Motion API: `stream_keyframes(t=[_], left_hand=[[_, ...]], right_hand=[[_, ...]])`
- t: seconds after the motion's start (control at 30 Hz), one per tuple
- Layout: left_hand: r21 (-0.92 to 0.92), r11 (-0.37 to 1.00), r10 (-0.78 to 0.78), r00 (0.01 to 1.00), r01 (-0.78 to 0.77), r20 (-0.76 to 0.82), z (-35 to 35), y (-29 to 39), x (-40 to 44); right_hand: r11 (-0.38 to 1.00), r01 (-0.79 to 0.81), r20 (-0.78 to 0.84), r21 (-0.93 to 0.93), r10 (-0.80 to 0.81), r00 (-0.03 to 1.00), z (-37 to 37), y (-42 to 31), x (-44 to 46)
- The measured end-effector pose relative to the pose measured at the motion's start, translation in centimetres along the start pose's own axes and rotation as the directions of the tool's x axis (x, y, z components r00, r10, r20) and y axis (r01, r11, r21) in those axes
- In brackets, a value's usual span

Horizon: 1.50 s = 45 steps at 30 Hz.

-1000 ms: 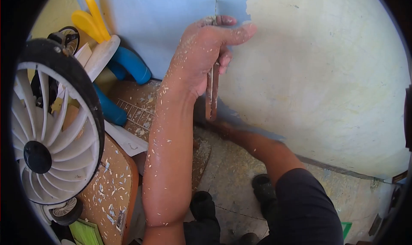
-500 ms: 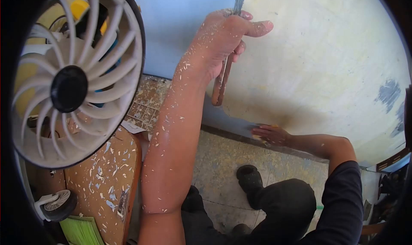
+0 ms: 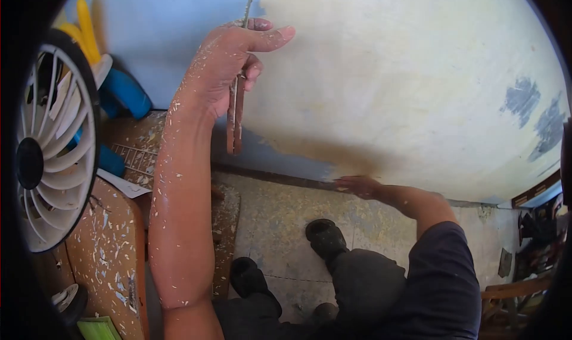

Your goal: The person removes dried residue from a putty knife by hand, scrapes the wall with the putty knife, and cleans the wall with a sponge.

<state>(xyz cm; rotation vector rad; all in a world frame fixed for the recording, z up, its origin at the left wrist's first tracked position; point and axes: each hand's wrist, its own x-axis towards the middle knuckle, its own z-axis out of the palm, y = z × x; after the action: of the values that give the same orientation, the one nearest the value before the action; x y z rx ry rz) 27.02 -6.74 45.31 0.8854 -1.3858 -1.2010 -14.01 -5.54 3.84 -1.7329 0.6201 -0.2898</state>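
Observation:
My left hand point(image 3: 238, 51) is raised before the wall, wrapped around a scraper point(image 3: 236, 117) held upright. Its wooden handle points down, and its thin blade shows edge-on above the fist. Paint flakes cling to the hand and forearm. Low on the wall, my right hand point(image 3: 361, 186) reaches left with its fingers stretched out, at or against the surface near the floor. The wall point(image 3: 381, 84) has a large pale scraped area, with blue paint point(image 3: 179, 18) left at its left side and along the bottom.
A fan point(image 3: 62, 143) stands close at the left. Behind it are yellow and blue objects point(image 3: 125, 93). A wooden board point(image 3: 107, 245) covered in flakes lies below. Flakes litter the tiled floor point(image 3: 286, 221). Wooden furniture point(image 3: 518, 289) stands at lower right.
The view has shifted right, so my left hand and the fan appear farther left. My left hand still grips the scraper. My right hand remains low by the wall, fingers extended.

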Motion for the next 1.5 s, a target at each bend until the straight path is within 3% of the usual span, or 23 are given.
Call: stream_keyframes(t=[0.13,0.17,0.2,0.33,0.4,0.43,0.47,0.5,0.53,0.57,0.6,0.8,0.87,0.93,0.97,1.07,1.17,1.2,1.23,1.3,1.33,1.4,1.5], left_hand=[[-0.027,0.999,-0.019,0.998,0.020,0.053,3.1,0.1,0.6],[-0.028,0.999,-0.014,0.997,0.016,0.074,3.9,0.0,0.9],[-0.020,1.000,-0.008,0.996,0.010,0.089,4.6,-0.3,1.1],[-0.095,0.995,0.044,0.999,-0.042,0.022,6.7,-0.4,1.3],[-0.052,0.997,0.054,0.999,-0.053,0.003,7.3,0.1,1.3],[-0.009,0.998,0.056,0.998,-0.056,-0.026,7.6,0.3,1.2],[-0.003,0.998,0.060,0.998,-0.061,-0.017,7.9,0.5,1.0],[0.022,0.998,0.054,0.999,-0.054,-0.003,8.1,0.7,0.7],[0.050,0.998,0.040,0.999,-0.041,0.007,8.2,0.6,0.3],[0.057,0.998,0.036,0.999,-0.036,0.005,8.2,0.5,0.1],[0.062,0.998,0.018,1.000,-0.019,0.020,8.3,0.4,-0.1],[0.074,0.996,-0.055,0.985,0.043,0.163,8.1,-0.3,-1.6],[0.066,0.996,-0.074,0.983,0.064,0.165,8.1,-0.1,-1.7],[0.079,0.994,-0.089,0.986,0.079,0.142,8.2,-0.3,-1.8],[0.078,0.994,-0.082,0.985,0.071,0.149,8.4,-0.4,-2.0],[0.069,0.994,-0.096,0.983,0.086,0.156,9.0,-0.4,-2.4],[0.083,0.990,-0.126,0.976,0.113,0.178,9.8,-0.7,-3.0],[0.113,0.984,-0.156,0.966,0.135,0.207,9.9,-0.8,-3.2],[0.146,0.977,-0.185,0.956,0.154,0.229,9.6,-0.9,-3.4],[0.204,0.966,-0.202,0.958,0.160,0.202,9.3,-1.4,-3.8],[0.244,0.955,-0.217,0.956,0.167,0.197,9.3,-1.8,-4.1],[0.257,0.938,-0.271,0.954,0.233,0.126,10.0,-2.6,-4.9],[0.179,0.901,-0.411,0.910,0.395,0.062,11.9,-5.7,-5.5]], right_hand=[[0.986,-0.076,-0.052,0.150,0.085,0.995,-3.4,-4.4,-11.3],[0.827,-0.204,0.002,-0.524,0.241,0.971,-4.1,-6.4,-12.8],[0.271,-0.181,-0.059,-0.945,0.402,0.914,-4.6,-7.1,-14.0],[0.086,-0.005,0.001,-0.996,0.065,0.998,-3.8,-7.1,-11.1],[0.249,0.040,0.020,-0.968,-0.083,0.996,-2.5,-5.1,-6.6],[0.756,0.088,0.000,-0.648,-0.115,0.993,-1.5,-3.9,-3.9],[0.986,0.134,-0.035,-0.096,-0.138,0.990,-0.6,-3.1,-1.6],[0.985,0.140,-0.041,-0.096,-0.144,0.989,0.0,-2.6,-0.1],[0.724,0.114,-0.069,-0.680,-0.218,0.974,1.0,-2.1,1.2],[0.172,0.004,-0.046,-0.985,-0.290,0.956,1.8,-1.8,1.8],[0.180,0.006,-0.047,-0.984,-0.294,0.955,2.7,-2.3,1.0],[0.529,-0.654,-0.671,-0.541,0.197,0.715,8.3,-5.3,-19.2],[0.496,-0.863,-0.958,-0.095,0.190,0.214,12.4,-8.0,-27.3],[0.380,-0.822,-0.868,0.424,0.429,-0.249,16.0,-5.7,-38.5],[0.255,-0.965,-0.987,0.068,0.159,-0.028,19.4,-0.8,-47.0],[0.386,-0.441,-0.586,0.810,0.550,-0.596,28.1,-6.1,-52.6],[0.254,-0.366,-0.426,0.895,0.726,-0.540,38.5,5.7,-68.3],[0.187,-0.830,-0.554,0.526,0.816,-0.167,41.1,11.1,-71.2],[0.203,-0.836,-0.557,0.510,0.818,-0.141,42.2,7.0,-68.9],[0.164,-0.064,-0.171,0.984,0.799,-0.576,36.2,-7.0,-53.7],[0.167,-0.077,-0.181,0.983,0.808,-0.561,35.9,-7.9,-51.4],[-0.079,-0.598,-0.556,0.798,0.286,-0.780,34.8,-9.1,-48.4],[0.680,-0.526,-0.852,0.511,0.321,-0.413,29.7,-8.9,-45.4]])
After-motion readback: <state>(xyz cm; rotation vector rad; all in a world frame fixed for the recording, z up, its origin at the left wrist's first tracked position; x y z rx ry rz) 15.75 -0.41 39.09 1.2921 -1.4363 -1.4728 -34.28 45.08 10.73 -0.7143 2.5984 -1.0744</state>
